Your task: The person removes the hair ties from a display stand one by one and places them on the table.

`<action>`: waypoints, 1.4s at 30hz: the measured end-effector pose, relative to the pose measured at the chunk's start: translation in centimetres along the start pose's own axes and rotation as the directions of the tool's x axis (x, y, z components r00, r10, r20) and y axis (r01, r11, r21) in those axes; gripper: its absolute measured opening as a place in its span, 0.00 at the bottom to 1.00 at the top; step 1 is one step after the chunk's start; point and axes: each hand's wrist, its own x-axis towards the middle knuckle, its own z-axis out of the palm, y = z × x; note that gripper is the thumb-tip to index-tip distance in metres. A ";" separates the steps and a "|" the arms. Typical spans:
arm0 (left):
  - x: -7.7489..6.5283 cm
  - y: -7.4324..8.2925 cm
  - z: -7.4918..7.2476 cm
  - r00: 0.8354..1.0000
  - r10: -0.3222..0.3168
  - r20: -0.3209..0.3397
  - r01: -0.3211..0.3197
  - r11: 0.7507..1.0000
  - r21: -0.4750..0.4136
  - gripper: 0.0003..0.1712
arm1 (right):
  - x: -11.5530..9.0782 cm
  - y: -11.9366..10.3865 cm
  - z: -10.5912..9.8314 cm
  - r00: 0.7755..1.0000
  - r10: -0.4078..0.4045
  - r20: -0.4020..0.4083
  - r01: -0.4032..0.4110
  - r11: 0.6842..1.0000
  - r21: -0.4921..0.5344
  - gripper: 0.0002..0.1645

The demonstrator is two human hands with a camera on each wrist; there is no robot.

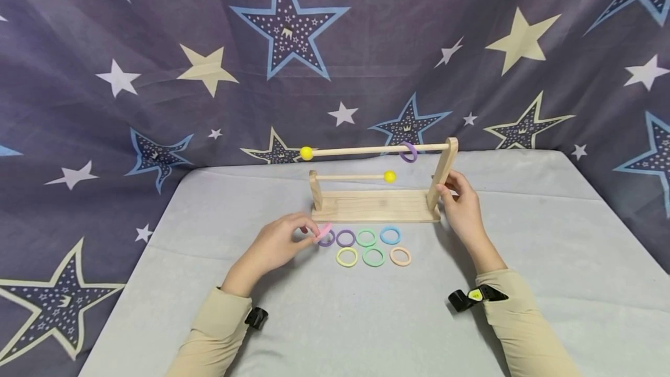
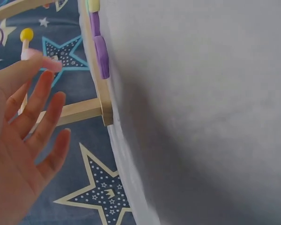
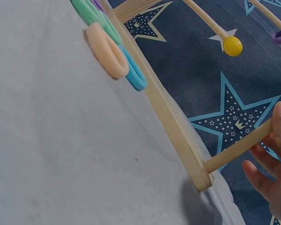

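A wooden stand [image 1: 377, 207] carries two horizontal rods tipped with yellow balls, pointing opposite ways. One purple ring [image 1: 411, 152] hangs on the longer upper rod. My left hand [image 1: 280, 240] pinches a pink ring [image 1: 324, 231] between thumb and forefinger, just above the tabletop in front of the stand's left end. In the left wrist view that pink ring [image 2: 42, 60] is partly covered by the thumb. My right hand [image 1: 462, 208] grips the stand's tall right post [image 1: 442, 170], thumb in front and fingers behind.
Several rings lie flat before the stand: two purple ones, a green [image 1: 366, 238], a blue [image 1: 390, 235], a yellow [image 1: 346, 257], another green and a peach [image 1: 400, 256]. A pale cloth [image 1: 335, 324] covers the table. Behind hangs a star-patterned curtain [image 1: 335, 86].
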 end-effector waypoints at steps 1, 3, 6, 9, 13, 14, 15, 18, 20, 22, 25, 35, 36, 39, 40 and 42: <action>0.0 0.0 0.1 1.000 -0.003 0.015 0.003 1.000 0.003 0.07 | 0.0 0.0 0.0 1.000 0.003 0.001 -0.003 1.000 0.000 0.24; -0.1 -0.1 0.2 0.999 -0.004 0.041 0.004 1.000 0.006 0.07 | 0.0 -0.1 0.0 1.000 0.007 0.006 -0.007 1.000 0.003 0.24; -0.2 -0.1 0.3 0.997 0.013 0.072 -0.014 1.000 0.012 0.08 | -0.1 -0.2 -0.1 1.000 0.002 0.007 -0.002 1.000 0.003 0.23; -0.2 -0.1 0.4 0.994 0.031 0.102 -0.033 0.999 0.019 0.08 | -0.1 -0.2 -0.1 1.000 -0.005 0.008 0.005 1.000 -0.003 0.24; -0.3 -0.3 0.6 0.990 0.043 0.133 -0.047 0.998 0.032 0.08 | 0.0 -0.1 -0.1 1.000 -0.003 0.007 0.003 1.000 -0.006 0.23; -0.4 -0.3 0.6 0.989 0.045 0.140 -0.050 0.998 0.035 0.08 | 0.0 0.0 0.0 1.000 -0.002 0.006 0.002 1.000 -0.007 0.23; -0.4 -0.4 0.7 0.988 0.048 0.145 -0.055 0.998 0.043 0.08 | 0.0 0.0 0.0 1.000 -0.002 0.005 0.002 1.000 -0.008 0.23; -0.4 -0.5 0.8 0.986 0.052 0.158 -0.062 0.996 0.062 0.08 | 0.0 0.1 0.0 1.000 -0.008 0.003 0.008 1.000 -0.013 0.23; -0.4 -0.4 0.9 0.985 0.053 0.165 -0.067 0.995 0.077 0.08 | 0.0 0.0 -0.1 1.000 -0.012 0.002 0.012 1.000 -0.011 0.23; -0.4 -0.4 0.9 0.984 0.059 0.169 -0.075 0.993 0.090 0.08 | 0.0 0.0 -0.1 1.000 -0.014 0.002 0.014 1.000 -0.008 0.23; -0.4 -0.3 1.0 0.983 0.066 0.174 -0.083 0.992 0.097 0.09 | 0.0 0.0 -0.1 1.000 -0.014 0.003 0.014 1.000 -0.002 0.23; -0.4 -0.6 0.8 0.981 0.074 0.182 -0.090 0.992 0.083 0.08 | 0.0 0.1 0.0 1.000 -0.021 -0.003 0.021 1.000 -0.004 0.23; -0.3 -0.6 0.8 0.981 0.071 0.180 -0.087 0.993 0.079 0.08 | 0.0 0.1 0.0 1.000 -0.020 -0.003 0.020 1.000 -0.004 0.23; -0.3 -0.5 0.6 0.985 0.045 0.166 -0.056 0.996 0.063 0.09 | 0.0 0.1 0.0 1.000 -0.019 -0.001 0.019 1.000 -0.005 0.23; -0.2 -0.4 0.5 0.987 0.037 0.157 -0.047 0.997 0.060 0.09 | -0.1 0.1 0.0 1.000 -0.019 -0.001 0.019 1.000 -0.003 0.23; -0.2 -0.3 0.5 0.990 0.021 0.136 -0.028 0.998 0.053 0.09 | -0.1 0.0 0.0 1.000 -0.018 -0.001 0.018 1.000 -0.002 0.23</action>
